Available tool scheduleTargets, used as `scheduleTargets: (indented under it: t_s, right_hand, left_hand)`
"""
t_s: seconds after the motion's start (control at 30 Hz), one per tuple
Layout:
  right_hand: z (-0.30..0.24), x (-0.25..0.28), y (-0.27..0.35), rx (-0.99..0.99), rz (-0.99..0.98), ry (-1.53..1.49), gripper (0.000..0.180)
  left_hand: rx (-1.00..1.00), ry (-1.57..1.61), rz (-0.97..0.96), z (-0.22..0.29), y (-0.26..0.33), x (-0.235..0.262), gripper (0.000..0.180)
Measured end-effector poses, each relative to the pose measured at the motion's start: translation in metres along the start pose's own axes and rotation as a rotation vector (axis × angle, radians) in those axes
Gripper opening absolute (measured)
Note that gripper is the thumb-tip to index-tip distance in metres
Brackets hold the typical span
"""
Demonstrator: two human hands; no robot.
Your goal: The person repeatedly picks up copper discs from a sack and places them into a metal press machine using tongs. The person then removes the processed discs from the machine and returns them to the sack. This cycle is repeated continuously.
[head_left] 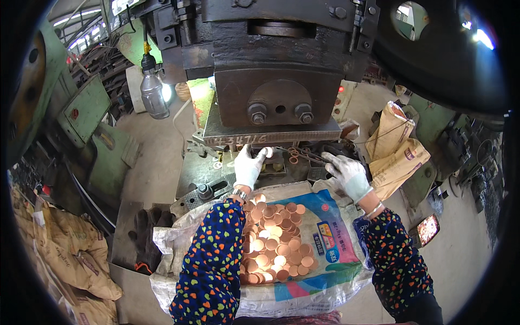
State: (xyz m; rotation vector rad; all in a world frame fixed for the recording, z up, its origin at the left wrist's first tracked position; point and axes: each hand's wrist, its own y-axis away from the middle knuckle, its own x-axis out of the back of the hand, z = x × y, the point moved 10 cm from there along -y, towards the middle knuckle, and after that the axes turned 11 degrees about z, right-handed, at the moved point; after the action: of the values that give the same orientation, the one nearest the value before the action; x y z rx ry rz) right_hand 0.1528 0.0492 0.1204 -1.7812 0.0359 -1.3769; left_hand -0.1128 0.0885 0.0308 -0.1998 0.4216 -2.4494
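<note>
Feeding step, it seems: left hand (248,167) is pinching a copper disc (268,152) beneath the press (276,70); right hand (346,172), closed, is gripping tongs (307,155) just ahead. Next calls for careful seating.

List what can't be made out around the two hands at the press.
Head view only:
- Left hand: the disc at its fingertips is overexposed; grip unclear.
- Right hand: tongs too thin to see what their tips hold.
- Die area: shadowed by the press block.
- Copper discs: left part hidden by the sleeve.
</note>
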Motion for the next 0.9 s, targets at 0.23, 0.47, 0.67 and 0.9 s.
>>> scheduleTargets:
  t_s: [0.23,0.47,0.67,0.9]
  right_hand:
    - [0.017,-0.016,-0.014,-0.080,0.033,-0.081,0.030]
    - [0.012,-0.005,0.006,-0.108,-0.048,-0.233,0.033]
    - [0.008,-0.009,0.008,-0.155,-0.145,-0.270,0.033]
    - [-0.010,-0.009,0.008,-0.069,-0.182,-0.160,0.034]
  left_hand:
    - [-0.091,-0.233,0.088,0.015,-0.004,0.009,0.035]
    - [-0.284,-0.640,-0.003,0.023,-0.015,-0.008,0.039]
    - [-0.524,-0.732,-0.003,0.033,-0.007,-0.018,0.028]
    - [-0.537,-0.481,-0.054,0.047,0.007,0.000,0.025]
